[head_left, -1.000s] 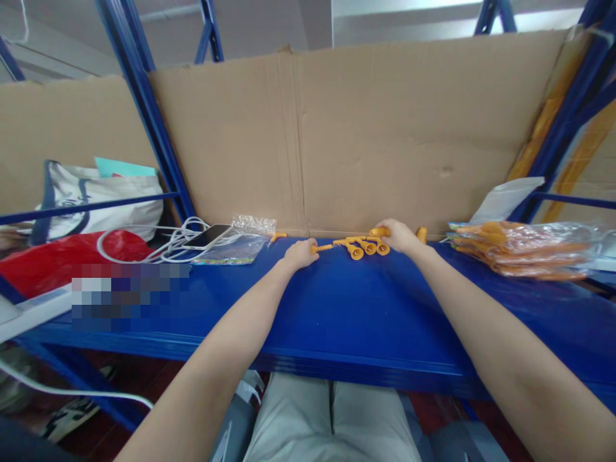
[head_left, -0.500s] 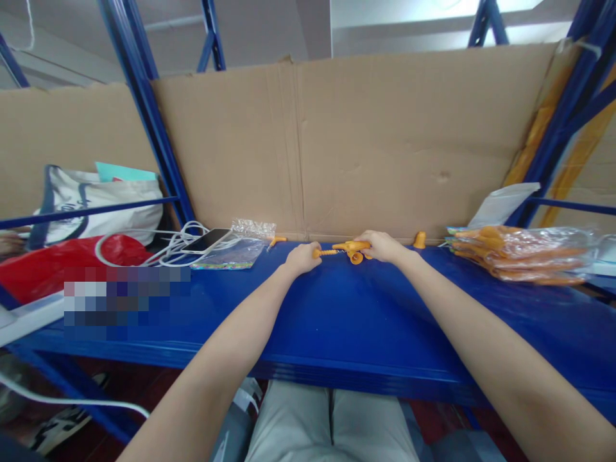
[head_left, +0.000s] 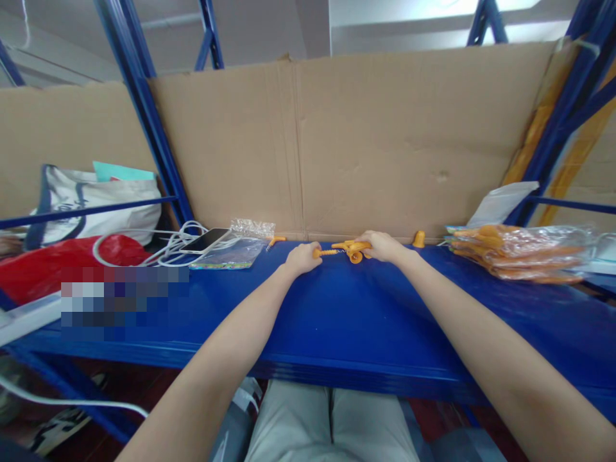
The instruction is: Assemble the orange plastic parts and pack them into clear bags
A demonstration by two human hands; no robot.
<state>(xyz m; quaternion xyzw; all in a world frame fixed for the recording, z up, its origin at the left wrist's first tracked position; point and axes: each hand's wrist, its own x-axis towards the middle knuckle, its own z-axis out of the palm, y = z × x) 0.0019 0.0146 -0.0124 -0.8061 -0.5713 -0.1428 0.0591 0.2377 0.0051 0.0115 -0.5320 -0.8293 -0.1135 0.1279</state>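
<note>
At the back of the blue shelf, my left hand [head_left: 303, 258] is closed on one end of an orange spiral screw [head_left: 328, 253]. Its thin metallic-looking tip points right, towards an orange plastic body [head_left: 353, 246] with a round, cup-like opening facing me. My right hand [head_left: 382, 246] grips that body from its right side, and the fingers cover part of it. Screw and body lie in line; whether the tip touches the body I cannot tell. An orange cone-shaped cup [head_left: 418, 239] stands to the right of my right hand. Left of my left hand lies a small orange handle-like piece [head_left: 276, 240].
A stack of clear bags with orange parts [head_left: 520, 253] lies on the right. To the left are a clear plastic bag [head_left: 235, 253], a phone [head_left: 206, 240], white cables [head_left: 168, 253] and a red bag [head_left: 118, 250]. Behind rises a cardboard panel [head_left: 366, 141].
</note>
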